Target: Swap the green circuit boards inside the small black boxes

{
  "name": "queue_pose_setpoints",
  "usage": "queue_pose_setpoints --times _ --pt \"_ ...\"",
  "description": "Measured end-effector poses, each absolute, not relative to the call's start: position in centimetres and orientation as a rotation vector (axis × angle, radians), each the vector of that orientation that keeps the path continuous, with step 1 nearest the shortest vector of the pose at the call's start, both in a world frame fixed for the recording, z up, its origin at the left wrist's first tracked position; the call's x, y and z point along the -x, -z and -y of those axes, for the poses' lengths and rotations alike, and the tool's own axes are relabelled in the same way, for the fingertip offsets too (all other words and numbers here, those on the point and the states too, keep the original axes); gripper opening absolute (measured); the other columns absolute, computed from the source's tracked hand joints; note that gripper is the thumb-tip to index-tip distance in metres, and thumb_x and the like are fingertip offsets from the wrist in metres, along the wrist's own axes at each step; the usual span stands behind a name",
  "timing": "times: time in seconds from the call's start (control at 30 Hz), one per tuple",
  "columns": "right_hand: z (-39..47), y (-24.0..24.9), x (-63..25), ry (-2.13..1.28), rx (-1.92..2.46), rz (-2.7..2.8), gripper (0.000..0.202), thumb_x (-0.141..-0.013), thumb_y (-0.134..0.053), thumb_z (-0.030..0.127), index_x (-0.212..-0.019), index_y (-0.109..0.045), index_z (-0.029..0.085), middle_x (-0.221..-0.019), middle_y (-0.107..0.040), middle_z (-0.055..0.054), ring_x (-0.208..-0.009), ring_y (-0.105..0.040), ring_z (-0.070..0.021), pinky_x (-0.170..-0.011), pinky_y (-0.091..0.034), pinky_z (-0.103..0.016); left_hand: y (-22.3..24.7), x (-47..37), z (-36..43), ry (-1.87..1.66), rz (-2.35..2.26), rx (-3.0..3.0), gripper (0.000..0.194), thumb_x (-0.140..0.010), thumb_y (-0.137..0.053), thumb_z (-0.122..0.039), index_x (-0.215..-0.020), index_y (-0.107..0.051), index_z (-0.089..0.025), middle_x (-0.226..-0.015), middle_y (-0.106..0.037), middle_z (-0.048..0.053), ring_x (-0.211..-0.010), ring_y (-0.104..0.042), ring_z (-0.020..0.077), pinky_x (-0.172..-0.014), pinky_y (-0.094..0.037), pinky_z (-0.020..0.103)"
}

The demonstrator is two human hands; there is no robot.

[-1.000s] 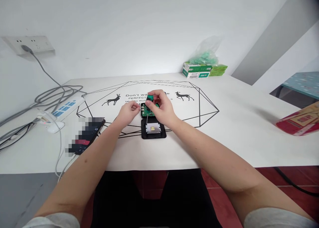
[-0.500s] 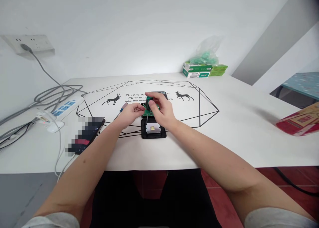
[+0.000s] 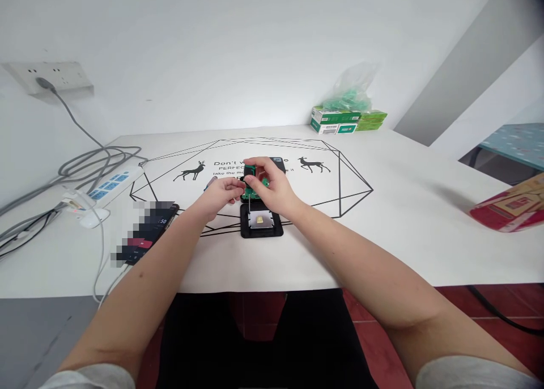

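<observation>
dark slab (image 3: 278, 163) behind right hand (image 3: 274, 189), which partly blocks board (image 3: 254, 196); lid (image 3: 260, 230) nearer. right clamped on driver (image 3: 250, 171), left hand (image 3: 223, 196) at board, grip unclear. driver handle shifted left.

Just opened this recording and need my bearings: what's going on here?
The right hand grips a green-and-black screwdriver handle over a green circuit board. The left hand is at the board's left edge; whether it holds anything is too small to tell. A black cover with a metal plate lies nearer the person.
</observation>
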State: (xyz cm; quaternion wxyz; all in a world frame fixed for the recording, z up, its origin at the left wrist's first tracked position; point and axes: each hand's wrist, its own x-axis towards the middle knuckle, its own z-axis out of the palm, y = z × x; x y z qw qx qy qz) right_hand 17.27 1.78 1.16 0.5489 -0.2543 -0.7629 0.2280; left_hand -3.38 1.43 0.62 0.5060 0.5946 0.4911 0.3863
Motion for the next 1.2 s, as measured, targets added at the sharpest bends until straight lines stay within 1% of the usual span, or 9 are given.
queue_pose_setpoints --times 0.13,0.2,0.33,0.47,0.6,0.73,0.9,1.0,1.2 --pt "-2.5 -0.7 -17.5 -0.518 0.607 1.778 0.039 -0.096 -0.07 0.034 -0.134 -0.063 0.029 -0.134 -0.072 -0.009 -0.096 -0.068 -0.0211 -0.082 -0.064 -0.041 -0.5 3.8 -1.6 -0.881 -1.158 -1.298 0.031 -0.07 -0.092 -0.03 -0.095 -0.08 -0.017 -0.089 -0.072 0.005 -0.071 -0.058 0.013 -0.071 -0.048 0.031" --pt "-3.2 -0.4 -17.7 -0.499 0.612 1.678 0.04 -0.098 -0.068 0.035 -0.137 -0.061 0.031 -0.134 -0.07 -0.009 -0.097 -0.069 -0.0209 -0.083 -0.065 -0.041 -0.4 4.0 -1.6 -0.863 -1.144 -1.251 0.033 -0.068 -0.095 -0.029 -0.096 -0.081 -0.017 -0.093 -0.074 0.007 -0.072 -0.059 0.0133 -0.072 -0.05 0.031" --pt "-4.0 -0.2 -18.0 -0.476 0.597 1.476 0.043 -0.101 -0.067 0.043 -0.142 -0.054 0.036 -0.133 -0.066 -0.008 -0.104 -0.069 -0.0219 -0.082 -0.066 -0.04 -0.4 4.2 -1.6 -0.818 -1.087 -1.169 0.034 -0.068 -0.099 -0.026 -0.095 -0.082 -0.015 -0.093 -0.075 0.009 -0.074 -0.062 0.014 -0.073 -0.054 0.032" --pt "-3.8 -0.2 -18.0 -0.429 0.597 1.49 0.047 -0.104 -0.063 0.052 -0.147 -0.05 0.037 -0.14 -0.061 -0.01 -0.113 -0.068 -0.0244 -0.086 -0.068 -0.043 -0.5 4.2 -1.5 -0.812 -1.036 -1.091 0.03 -0.071 -0.098 -0.022 -0.094 -0.081 -0.015 -0.095 -0.075 0.009 -0.074 -0.063 0.0132 -0.074 -0.054 0.031" --pt "-3.5 -0.1 -17.9 -0.414 0.608 1.518 0.048 -0.106 -0.06 0.054 -0.15 -0.048 0.038 -0.141 -0.059 -0.011 -0.116 -0.068 -0.0255 -0.089 -0.069 -0.045 -0.7 4.1 -1.4 -0.813 -1.024 -1.04 0.024 -0.074 -0.095 -0.015 -0.094 -0.081 -0.015 -0.095 -0.075 0.009 -0.075 -0.062 0.0127 -0.076 -0.054 0.03" --pt "-3.5 -0.3 -17.9 -0.42 0.583 1.478 0.047 -0.105 -0.063 0.053 -0.147 -0.05 0.037 -0.14 -0.059 -0.01 -0.115 -0.068 -0.0248 -0.089 -0.069 -0.044 -0.8 4.2 -1.3 -0.819 -1.024 -1.009 0.022 -0.076 -0.093 -0.013 -0.095 -0.08 -0.014 -0.095 -0.074 0.008 -0.075 -0.062 0.0117 -0.076 -0.053 0.029" --pt "-3.8 -0.2 -17.9 -0.448 0.606 1.455 0.047 -0.103 -0.065 0.052 -0.146 -0.052 0.038 -0.139 -0.06 -0.009 -0.113 -0.068 -0.0239 -0.085 -0.068 -0.042 -0.6 4.1 -1.3 -0.811 -1.009 -1.049 0.022 -0.079 -0.093 -0.014 -0.096 -0.079 -0.014 -0.098 -0.074 0.009 -0.076 -0.063 0.0128 -0.079 -0.055 0.032" --pt "-4.0 0.0 -18.0 -0.462 0.617 1.436 0.047 -0.102 -0.067 0.053 -0.145 -0.053 0.037 -0.137 -0.06 -0.009 -0.113 -0.068 -0.0239 -0.083 -0.068 -0.041 -0.5 4.0 -1.2 -0.826 -0.997 -1.028 0.02 -0.079 -0.092 -0.011 -0.094 -0.079 -0.013 -0.097 -0.074 0.009 -0.076 -0.063 0.0122 -0.08 -0.055 0.032" --pt "-4.7 0.4 -18.3 -0.463 0.644 1.445 0.05 -0.103 -0.065 0.058 -0.145 -0.048 0.037 -0.132 -0.06 -0.008 -0.104 -0.066 -0.0214 -0.079 -0.067 -0.038 -0.6 4.0 -1.2 -0.842 -0.964 -0.971 0.016 -0.08 -0.089 -0.004 -0.092 -0.08 -0.01 -0.093 -0.074 0.009 -0.075 -0.063 0.0117 -0.078 -0.055 0.028"
